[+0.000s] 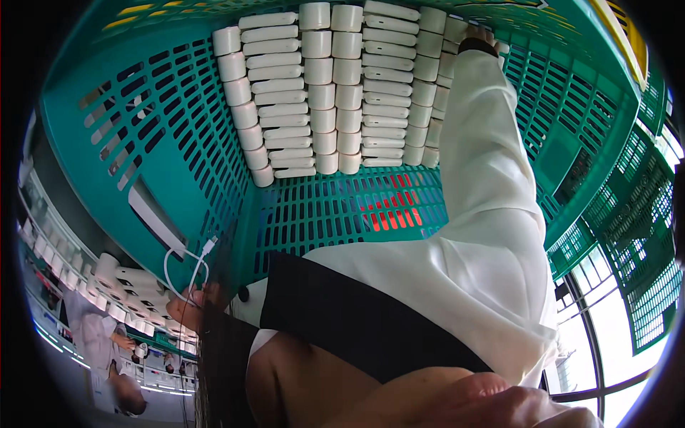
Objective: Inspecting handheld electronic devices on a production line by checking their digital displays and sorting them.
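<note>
In the lower left, my left hand [187,308] is closed around a looped white cable [168,269], whose plug [208,247] sticks up beside the crate wall. My right arm, in a white sleeve with a dark cuff, reaches deep into a green plastic crate [246,239]. At the far right end of the rows, my right hand [481,33] is against the white devices [457,30]; its fingers are small and partly hidden. Rows of white rounded devices [332,71] stand packed together, some showing broad round ends, others narrow sides.
Slotted crate walls rise on the left and right. Another stack of green crates [635,235] stands at the right, near bright windows [592,335]. At the lower left, more white devices [132,292] line a rack, and another person in white [100,335] is beyond.
</note>
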The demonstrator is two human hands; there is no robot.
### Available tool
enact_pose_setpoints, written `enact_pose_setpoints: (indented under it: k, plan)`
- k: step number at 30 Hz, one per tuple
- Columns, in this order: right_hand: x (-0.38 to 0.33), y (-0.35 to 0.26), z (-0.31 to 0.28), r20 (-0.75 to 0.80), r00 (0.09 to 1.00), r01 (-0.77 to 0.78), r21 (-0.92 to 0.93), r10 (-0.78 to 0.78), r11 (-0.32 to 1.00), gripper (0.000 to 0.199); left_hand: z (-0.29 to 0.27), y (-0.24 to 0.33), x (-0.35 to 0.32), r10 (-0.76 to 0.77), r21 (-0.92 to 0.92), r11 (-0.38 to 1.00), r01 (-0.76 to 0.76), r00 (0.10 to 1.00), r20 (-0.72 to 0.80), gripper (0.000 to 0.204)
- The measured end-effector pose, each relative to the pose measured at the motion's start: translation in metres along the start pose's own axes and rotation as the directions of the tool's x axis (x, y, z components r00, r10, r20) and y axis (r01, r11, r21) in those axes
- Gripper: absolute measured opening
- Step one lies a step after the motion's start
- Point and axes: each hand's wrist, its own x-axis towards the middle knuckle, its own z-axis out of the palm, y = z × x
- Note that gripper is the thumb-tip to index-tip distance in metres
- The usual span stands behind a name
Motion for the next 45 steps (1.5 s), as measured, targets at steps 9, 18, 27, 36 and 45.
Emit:
enact_pose_setpoints:
  k: [9,18,27,36,45]
  plan:
    - [-0.252,-0.166,-0.15,-0.557,0.828,0.303,0.348,-0.065,0.887,0.021,0.026,-0.12,0.032,0.756,0.687,0.518,-0.509,0.649,-0.089,0.016]
    - [-0.414,-0.229,-0.252,-0.321,0.944,0.302,0.765,-0.069,0.569,0.013,0.031,0.091,-0.033,0.948,0.407,0.243,-0.881,0.304,0.093,0.01]
    - [-0.381,-0.202,-0.274,-0.41,0.63,0.545,0.838,-0.66,0.001,0.013,0.031,0.05,-0.022,0.787,-0.066,0.567,-0.821,0.563,-0.252,0.005]
    - [-0.527,-0.289,-0.357,-0.427,0.079,0.565,0.764,-0.901,-0.312,0.038,-0.043,-0.008,-0.058,0.353,-0.378,0.613,-0.694,0.668,-0.655,0.008]
    - [-0.621,-0.374,-0.368,-0.259,-0.32,0.395,0.837,-0.911,-0.377,0.042,-0.103,-0.099,-0.063,-0.061,-0.736,0.467,-0.49,0.813,-0.58,0.01]
